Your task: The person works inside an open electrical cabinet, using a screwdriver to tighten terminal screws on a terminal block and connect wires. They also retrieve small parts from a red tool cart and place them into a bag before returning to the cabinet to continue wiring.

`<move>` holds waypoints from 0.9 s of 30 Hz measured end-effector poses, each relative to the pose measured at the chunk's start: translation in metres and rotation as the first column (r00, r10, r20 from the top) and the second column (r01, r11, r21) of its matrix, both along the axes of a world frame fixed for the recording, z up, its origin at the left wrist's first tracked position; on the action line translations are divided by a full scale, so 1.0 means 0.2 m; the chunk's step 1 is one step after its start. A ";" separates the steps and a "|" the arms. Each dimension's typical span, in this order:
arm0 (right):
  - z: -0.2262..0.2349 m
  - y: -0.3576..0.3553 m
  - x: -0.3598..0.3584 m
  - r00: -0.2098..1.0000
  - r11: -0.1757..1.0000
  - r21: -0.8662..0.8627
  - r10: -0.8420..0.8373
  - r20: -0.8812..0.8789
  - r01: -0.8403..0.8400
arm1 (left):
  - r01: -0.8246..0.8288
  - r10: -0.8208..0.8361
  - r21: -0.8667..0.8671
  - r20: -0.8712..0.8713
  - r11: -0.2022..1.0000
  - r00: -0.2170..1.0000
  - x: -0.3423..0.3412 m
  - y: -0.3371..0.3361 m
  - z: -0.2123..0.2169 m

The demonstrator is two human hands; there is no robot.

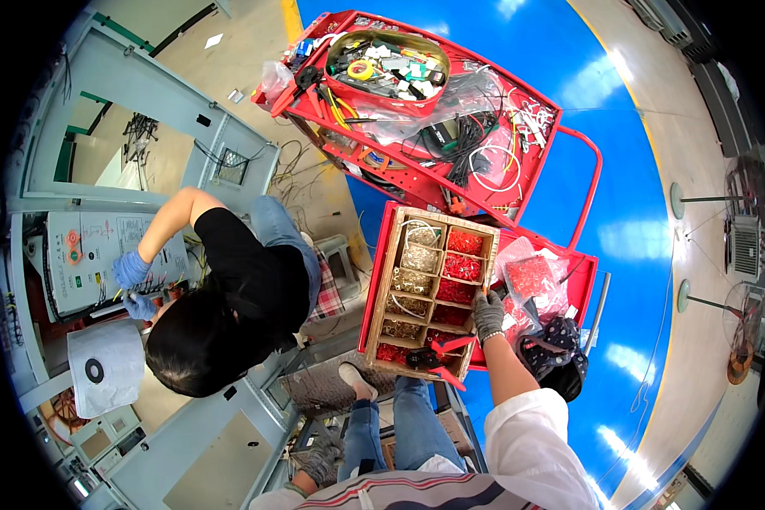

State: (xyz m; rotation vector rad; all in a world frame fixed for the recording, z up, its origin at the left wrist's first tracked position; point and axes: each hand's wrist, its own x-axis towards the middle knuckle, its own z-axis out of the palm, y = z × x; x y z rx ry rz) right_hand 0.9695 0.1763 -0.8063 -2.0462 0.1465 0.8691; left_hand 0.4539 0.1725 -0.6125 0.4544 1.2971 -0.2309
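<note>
My right hand [489, 318], in a grey knit glove, is at the right rim of a divided wooden box [385, 293]. Its fingers are closed, and a bit of orange shows at their tips; I cannot make out what it is. Small red pieces [462, 269] fill the right compartments, and pale metallic pieces [413, 281] fill several left ones. Red-handled pliers [438, 360] lie across the near end of the box. My left hand [321, 457], also in a grey glove, is low beside my left thigh; its fingers are too unclear to read.
Bags of red pieces [531, 279] and a dark dotted cloth bag [559, 353] lie right of the box. Beyond stands a red cart [561, 115] with a parts bin [429, 106], cables and tools. At left a co-worker [255, 280] in blue gloves works at a grey cabinet [102, 246].
</note>
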 end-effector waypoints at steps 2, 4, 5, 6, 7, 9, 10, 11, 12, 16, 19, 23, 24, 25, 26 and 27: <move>-0.07 -0.03 0.00 0.999 1.000 0.008 0.001 0.038 -0.001 | 0.067 -0.065 0.048 -0.039 0.997 0.997 0.01 0.01 0.06; -0.18 -0.08 0.02 0.990 0.998 -0.027 0.056 0.128 -0.053 | 0.140 -0.135 0.124 -0.048 0.982 0.990 0.07 0.06 0.08; -0.16 -0.07 0.01 0.980 0.989 -0.114 0.118 0.163 -0.100 | 0.169 -0.160 0.183 -0.058 0.969 0.985 0.12 0.07 0.06; -0.18 -0.08 0.01 0.976 0.989 -0.108 0.116 0.186 -0.097 | 0.204 -0.194 0.256 -0.064 0.945 0.979 0.20 0.09 0.03; -0.21 -0.10 0.01 0.971 0.990 -0.102 0.112 0.209 -0.093 | 0.200 -0.186 0.298 -0.076 0.933 0.980 0.28 0.11 -0.02; -0.18 -0.06 0.00 0.967 0.995 -0.054 0.099 0.236 -0.089 | 0.111 -0.079 0.262 -0.128 0.959 0.989 0.36 0.12 -0.07; -0.16 -0.07 -0.01 0.951 0.988 -0.115 0.134 0.278 -0.105 | 0.074 -0.045 0.241 -0.125 0.968 0.991 0.38 0.12 -0.07; -0.04 -0.01 -0.03 0.932 0.976 -0.173 0.181 0.315 -0.131 | 0.026 0.003 0.221 -0.127 0.975 0.992 0.39 0.12 -0.06; 0.05 0.04 -0.04 0.909 0.962 -0.232 0.223 0.353 -0.146 | 0.013 0.011 0.218 -0.109 0.976 0.994 0.40 0.13 -0.04; -0.02 0.01 -0.03 0.920 0.980 -0.173 0.159 0.357 -0.102 | 0.118 -0.112 0.260 -0.037 0.958 0.993 0.45 0.21 0.05; -0.02 0.01 -0.04 0.957 0.996 -0.055 0.078 0.280 -0.065 | 0.259 -0.235 0.282 -0.117 0.924 0.965 0.47 0.23 0.07; 0.05 0.05 -0.04 0.949 0.994 -0.074 0.104 0.298 -0.086 | 0.242 -0.206 0.196 -0.186 0.950 0.961 0.42 0.17 0.02; 0.09 0.06 -0.04 0.947 0.993 -0.084 0.104 0.303 -0.082 | 0.139 -0.112 0.147 -0.183 0.979 0.977 0.40 0.14 -0.02; 0.03 0.03 -0.04 0.941 0.997 -0.027 0.078 0.328 -0.074 | 0.035 -0.016 0.097 -0.185 0.995 0.983 0.38 0.11 -0.05; 0.01 0.02 -0.05 0.926 0.993 -0.067 0.114 0.361 -0.096 | 0.012 0.006 0.097 -0.177 0.995 0.984 0.38 0.11 -0.06; -0.01 0.01 -0.05 0.908 0.987 -0.107 0.150 0.392 -0.117 | -0.011 0.027 0.097 -0.169 0.995 0.985 0.39 0.10 -0.07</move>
